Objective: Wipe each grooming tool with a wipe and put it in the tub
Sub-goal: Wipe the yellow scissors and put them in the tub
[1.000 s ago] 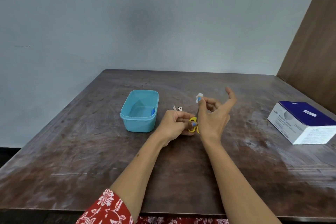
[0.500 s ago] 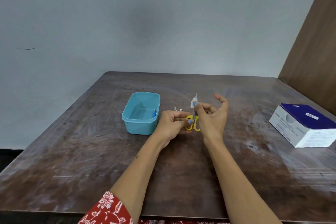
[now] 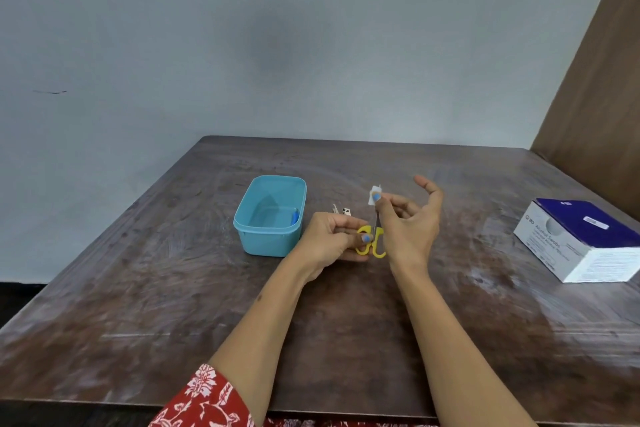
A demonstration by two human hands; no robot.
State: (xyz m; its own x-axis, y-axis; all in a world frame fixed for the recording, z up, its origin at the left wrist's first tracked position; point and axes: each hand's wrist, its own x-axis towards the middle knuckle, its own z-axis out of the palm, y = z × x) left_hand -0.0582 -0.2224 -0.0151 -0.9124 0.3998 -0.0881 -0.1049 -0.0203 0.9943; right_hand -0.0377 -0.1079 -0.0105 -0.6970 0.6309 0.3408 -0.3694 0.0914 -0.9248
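Note:
My left hand [image 3: 329, 239] grips small scissors [image 3: 372, 242] by their yellow handles, blades pointing up. My right hand [image 3: 408, 222] pinches a small white wipe [image 3: 374, 198] around the upper part of the blades with thumb and forefinger, the other fingers spread. A light blue tub [image 3: 270, 218] stands just left of my hands, open, with a small blue item [image 3: 295, 217] inside at its right wall. A metal nail clipper [image 3: 341, 210] lies on the table between the tub and my hands.
A blue and white box of alcohol swabs [image 3: 581, 239] sits at the right on the dark wooden table [image 3: 173, 288]. A brown wooden panel [image 3: 595, 80] rises at the right rear. The grey wall stands behind the table.
My right hand slid the wipe down the blades and back up toward the tips. My left hand kept hold of the yellow handles almost in place.

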